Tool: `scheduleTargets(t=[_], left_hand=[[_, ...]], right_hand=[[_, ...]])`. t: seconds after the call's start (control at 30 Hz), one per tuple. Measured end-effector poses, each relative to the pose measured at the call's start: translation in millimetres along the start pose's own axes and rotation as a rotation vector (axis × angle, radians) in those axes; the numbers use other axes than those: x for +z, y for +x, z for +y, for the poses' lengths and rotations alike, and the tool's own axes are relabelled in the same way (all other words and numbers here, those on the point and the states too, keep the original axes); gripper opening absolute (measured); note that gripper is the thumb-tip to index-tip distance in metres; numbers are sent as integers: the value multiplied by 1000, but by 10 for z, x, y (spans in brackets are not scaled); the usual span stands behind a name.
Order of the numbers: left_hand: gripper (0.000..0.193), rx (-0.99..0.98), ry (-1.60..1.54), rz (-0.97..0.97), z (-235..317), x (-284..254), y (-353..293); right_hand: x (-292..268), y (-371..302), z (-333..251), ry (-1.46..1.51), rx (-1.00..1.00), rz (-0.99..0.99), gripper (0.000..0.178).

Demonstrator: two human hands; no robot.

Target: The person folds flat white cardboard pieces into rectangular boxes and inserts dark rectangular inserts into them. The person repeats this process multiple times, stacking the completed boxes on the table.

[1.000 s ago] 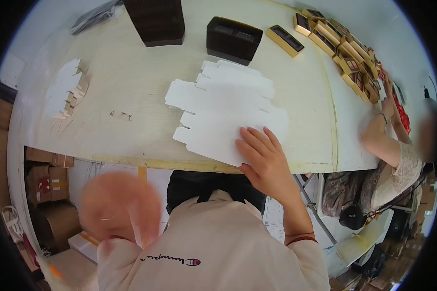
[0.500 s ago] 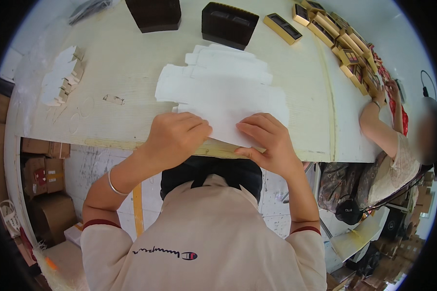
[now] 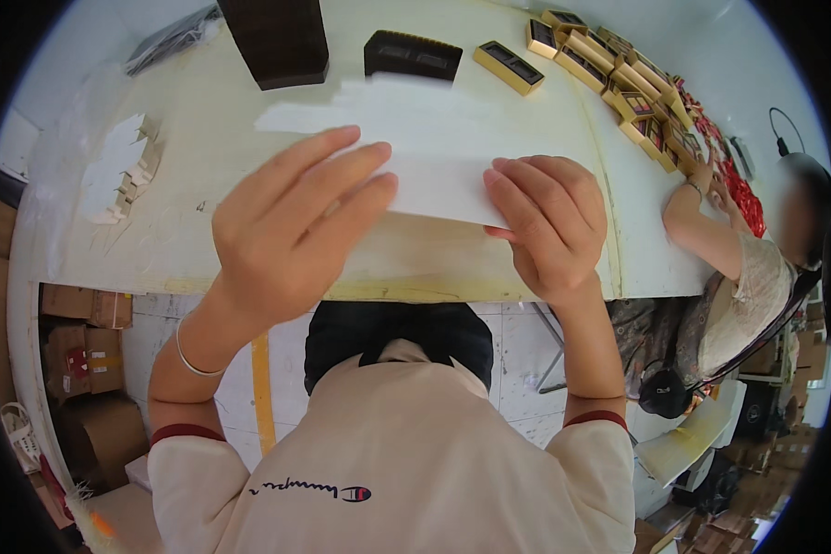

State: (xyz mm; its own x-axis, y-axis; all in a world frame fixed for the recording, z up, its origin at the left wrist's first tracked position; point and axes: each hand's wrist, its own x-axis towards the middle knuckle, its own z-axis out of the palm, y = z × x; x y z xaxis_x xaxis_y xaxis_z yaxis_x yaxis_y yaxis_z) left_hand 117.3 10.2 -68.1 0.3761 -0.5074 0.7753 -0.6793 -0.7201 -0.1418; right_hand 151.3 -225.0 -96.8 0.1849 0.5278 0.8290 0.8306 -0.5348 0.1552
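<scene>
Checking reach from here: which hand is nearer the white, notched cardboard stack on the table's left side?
Left. The left hand is right of the stack, apart from it; the right hand is farther right, beyond the left hand.

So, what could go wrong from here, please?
The white cardboard might slip or bend: the right hand grips one side, but the left hand has its thumb hidden, so its hold is unclear. The cardboard's far edge overlaps the black tray in view and could perhaps knock it.
</scene>
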Motion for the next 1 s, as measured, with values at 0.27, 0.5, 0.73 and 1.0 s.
scheduleTargets(t=[0.27,0.5,0.73,1.0], left_hand=[[20,-686,-603,-458,65,515,-613],[23,-299,-391,-434,-46,612,-736],[18,-270,-453,-534,-110,638,-673],[9,-418,-434,-749,-337,904,-535]], right_hand=[[352,-480,-151,552,733,-511,22],[408,-478,-142,304,188,-524,25],[465,-454,-134,280,89,-626,24],[719,-216,162,544,557,-849,8]])
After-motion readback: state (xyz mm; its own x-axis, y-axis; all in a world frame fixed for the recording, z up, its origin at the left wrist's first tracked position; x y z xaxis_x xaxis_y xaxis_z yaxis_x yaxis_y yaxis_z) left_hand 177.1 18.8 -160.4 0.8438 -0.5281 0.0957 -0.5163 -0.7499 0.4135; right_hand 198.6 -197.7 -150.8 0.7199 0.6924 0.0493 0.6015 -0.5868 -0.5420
